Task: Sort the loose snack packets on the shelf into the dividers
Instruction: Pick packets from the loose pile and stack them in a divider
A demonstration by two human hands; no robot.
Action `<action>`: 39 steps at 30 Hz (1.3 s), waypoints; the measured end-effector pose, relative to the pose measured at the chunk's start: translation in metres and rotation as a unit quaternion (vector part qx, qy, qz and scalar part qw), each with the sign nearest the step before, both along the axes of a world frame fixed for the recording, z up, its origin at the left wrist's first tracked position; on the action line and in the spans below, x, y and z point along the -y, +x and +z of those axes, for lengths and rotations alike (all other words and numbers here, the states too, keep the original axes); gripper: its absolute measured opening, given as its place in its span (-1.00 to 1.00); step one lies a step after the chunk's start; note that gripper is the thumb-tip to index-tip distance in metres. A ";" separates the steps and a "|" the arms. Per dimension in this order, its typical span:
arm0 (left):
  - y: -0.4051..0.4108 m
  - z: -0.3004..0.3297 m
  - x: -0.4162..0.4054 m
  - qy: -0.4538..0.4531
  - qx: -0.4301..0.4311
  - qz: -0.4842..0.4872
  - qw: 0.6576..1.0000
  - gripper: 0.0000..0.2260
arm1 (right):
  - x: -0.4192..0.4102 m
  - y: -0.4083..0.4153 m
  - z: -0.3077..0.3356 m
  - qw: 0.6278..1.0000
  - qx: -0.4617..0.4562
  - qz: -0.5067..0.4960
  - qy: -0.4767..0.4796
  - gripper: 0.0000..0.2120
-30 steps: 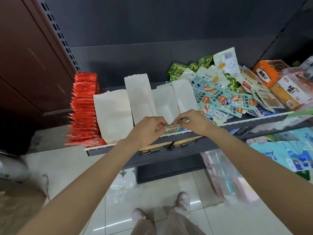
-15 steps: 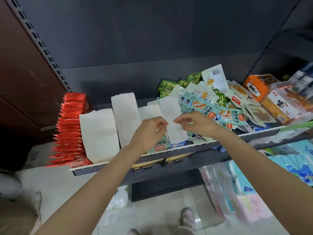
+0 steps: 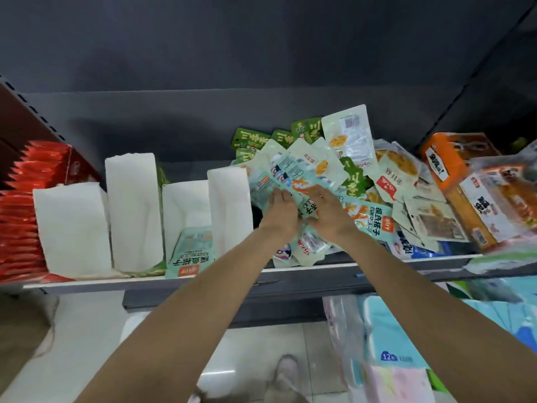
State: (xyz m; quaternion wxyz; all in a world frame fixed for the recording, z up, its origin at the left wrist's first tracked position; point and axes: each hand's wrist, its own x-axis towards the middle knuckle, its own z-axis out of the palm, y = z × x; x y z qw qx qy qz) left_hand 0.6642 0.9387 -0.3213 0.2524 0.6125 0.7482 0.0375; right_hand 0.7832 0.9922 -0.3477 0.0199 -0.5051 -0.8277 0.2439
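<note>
Several white paper dividers (image 3: 133,210) stand in a row on the left half of the shelf (image 3: 377,261). One pale teal snack packet (image 3: 191,253) sits in the slot between the third divider (image 3: 186,205) and the fourth divider (image 3: 231,210). To the right lies a loose pile of teal packets (image 3: 374,216), green packets (image 3: 252,138) and cream packets (image 3: 350,138). My left hand (image 3: 280,213) and my right hand (image 3: 328,213) are side by side in that pile. Their fingers are curled on a teal packet (image 3: 309,207) between them.
Red packets (image 3: 23,222) are stacked in a row at the shelf's far left. An orange box (image 3: 447,158) and wrapped cartons (image 3: 494,207) crowd the right end. Below the shelf are pastel packs (image 3: 386,338), a tiled floor and my shoe (image 3: 286,370).
Both hands left the front of the dividers and moved right and back into the loose pile. The teal packet they held now sits in the third slot.
</note>
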 end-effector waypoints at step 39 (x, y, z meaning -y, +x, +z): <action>-0.187 0.046 0.177 0.262 -0.001 -0.039 0.964 -0.77 | 0.150 -0.136 0.061 0.979 -0.198 0.049 0.029 -0.78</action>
